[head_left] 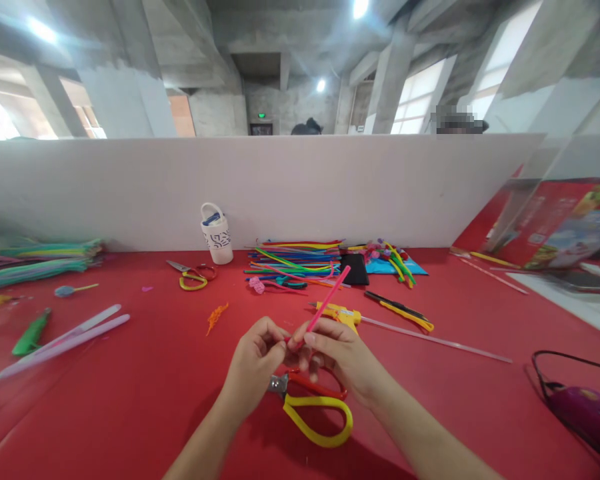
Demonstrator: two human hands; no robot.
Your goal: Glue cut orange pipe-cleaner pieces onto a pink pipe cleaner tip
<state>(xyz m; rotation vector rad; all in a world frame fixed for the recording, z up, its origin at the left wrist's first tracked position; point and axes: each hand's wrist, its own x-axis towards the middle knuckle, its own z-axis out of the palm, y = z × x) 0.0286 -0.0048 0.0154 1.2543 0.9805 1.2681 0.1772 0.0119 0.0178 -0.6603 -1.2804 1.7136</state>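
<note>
A bright pink pipe cleaner (pixel 334 291) is held between my two hands above the red table, its long end slanting up to the right. My right hand (pixel 350 357) grips it between thumb and fingers. At its lower end, the fingertips of my left hand (pixel 253 363) are pinched together on it; the exact tip is hidden among the fingers. Beneath my hands lies a large pair of scissors (pixel 325 441) with one yellow and one red handle. Just behind my right hand rests a yellow glue gun (pixel 344 313), partly covered by the fingers.
Several coloured pipe cleaners (pixel 295 257) lie along the white partition (pixel 330 193). A second pair of scissors (pixel 194 280) and a white cup (pixel 219 243) stand left of them. A twisted orange piece (pixel 216 317) lies nearer. A purple device (pixel 587 417) with a cable sits right.
</note>
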